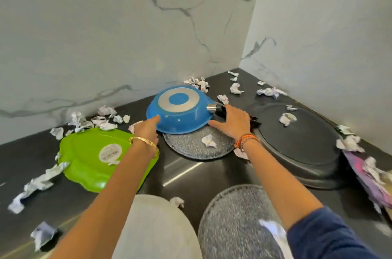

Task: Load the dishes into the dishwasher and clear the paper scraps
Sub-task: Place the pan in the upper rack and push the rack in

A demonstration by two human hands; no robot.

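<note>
A blue pan (180,114) is upside down and tilted, its lower edge over a speckled grey plate (191,148). My left hand (147,131) grips the pan's left rim, forefinger stretched along it. My right hand (232,123) holds the right side, fingers over the black handle (218,109) and thumb under the rim. Crumpled paper scraps lie all over the dark counter, one (209,141) on the grey plate, several (101,120) by the back wall. A green plate (89,163) lies face down under my left forearm.
A large black round tray (301,144) lies face down at the right with a scrap (286,119) on it. A second speckled plate (233,220) and a pale rounded dish (157,227) sit nearest me. Marble walls close off the back and right. A purple item (369,182) lies at the far right.
</note>
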